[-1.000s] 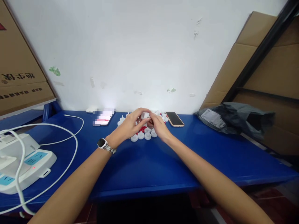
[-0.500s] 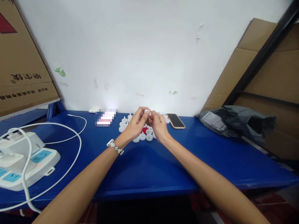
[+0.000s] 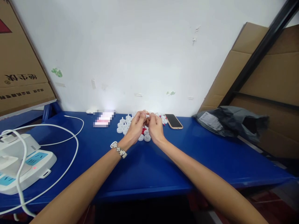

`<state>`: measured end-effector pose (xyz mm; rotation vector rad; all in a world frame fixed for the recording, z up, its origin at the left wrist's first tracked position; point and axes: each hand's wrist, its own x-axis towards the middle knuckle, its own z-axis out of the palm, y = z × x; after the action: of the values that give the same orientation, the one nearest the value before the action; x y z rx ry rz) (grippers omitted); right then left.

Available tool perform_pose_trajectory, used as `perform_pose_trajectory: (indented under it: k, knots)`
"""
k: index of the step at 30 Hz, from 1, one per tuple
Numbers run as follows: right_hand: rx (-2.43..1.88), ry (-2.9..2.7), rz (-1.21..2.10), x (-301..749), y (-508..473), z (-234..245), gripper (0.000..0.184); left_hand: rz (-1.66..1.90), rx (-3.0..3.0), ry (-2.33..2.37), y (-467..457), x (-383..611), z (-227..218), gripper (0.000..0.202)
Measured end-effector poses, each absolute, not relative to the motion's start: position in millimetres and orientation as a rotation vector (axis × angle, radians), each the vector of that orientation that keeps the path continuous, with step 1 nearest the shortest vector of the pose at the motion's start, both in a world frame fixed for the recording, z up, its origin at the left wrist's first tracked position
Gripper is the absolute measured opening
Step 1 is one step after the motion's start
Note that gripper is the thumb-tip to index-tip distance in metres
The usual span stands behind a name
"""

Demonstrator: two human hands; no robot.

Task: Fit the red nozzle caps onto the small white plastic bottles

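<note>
On my feed I note round white caps (image 3: 120, 129) in a close cluster, several with upright spouts. Small red pieces (image 3: 143, 131) lie among them. One white piece (image 3: 147, 116), mostly hidden, is pinched between left hand (image 3: 136, 127) and right hand (image 3: 156, 127).

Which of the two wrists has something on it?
The left one: a wristwatch with a silver-coloured link band goes around the wrist of the left hand, while the wrist of the right hand is bare.

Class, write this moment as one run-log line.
left hand, right hand: holding small white piece | close by: white caps, red pieces | right: phone | surface: blue table
</note>
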<state>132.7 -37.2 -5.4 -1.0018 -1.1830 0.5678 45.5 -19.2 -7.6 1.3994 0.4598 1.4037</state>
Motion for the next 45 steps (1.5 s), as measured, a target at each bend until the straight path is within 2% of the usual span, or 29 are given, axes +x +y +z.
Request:
perform_pose_trajectory:
  k: [6, 11, 13, 16, 19, 21, 23, 26, 31, 34, 41, 45]
  knots:
    - [-0.938, -1.073, 0.739, 130, -37, -4, 0.039, 1.393, 1.582, 0.596, -27, 44, -4, 0.034]
    - [-0.889, -0.924, 0.983, 138, -36, 9, 0.028, 1.594, 1.716, 0.741, -29, 25, 10, 0.031]
    - [-0.995, -1.1, 0.907, 141, -36, 11, 0.029, 1.515, 1.907, 0.838, -25, 16, 13, 0.029]
    - [-1.229, -1.564, 0.571, 147, -35, 6, 0.03, 1.412, 2.065, 0.925, -16, 5, 10, 0.029]
    - [-1.389, -1.841, 0.35, 155, -31, 1, 0.019, 1.328, 2.176, 0.988, -6, -4, 7, 0.032]
    - [-1.395, -1.831, 0.408, 163, -28, 0, 0.015, 1.273, 2.212, 1.004, -3, -8, 7, 0.034]
    - [-1.289, -1.709, 0.588, 170, -27, 1, 0.023, 1.233, 2.233, 1.008, -4, -10, 7, 0.036]
    - [-1.057, -1.511, 0.844, 175, -29, 4, 0.021, 1.174, 2.284, 0.945, -10, -7, 9, 0.039]
    - [-0.886, -1.378, 0.999, 182, -39, 14, 0.032, 1.064, 2.347, 0.764, -23, 3, 10, 0.045]
    - [-0.92, -1.43, 0.992, 198, -46, 24, 0.03, 1.037, 2.373, 0.796, -25, 5, 10, 0.049]
    - [-1.298, -2.114, 0.948, 225, -60, 26, 0.005, 1.084, 2.452, 0.93, -17, 1, 11, 0.036]
    - [-1.408, -2.255, 0.741, 219, -64, 21, 0.006, 1.104, 2.503, 0.922, -15, 4, 8, 0.035]
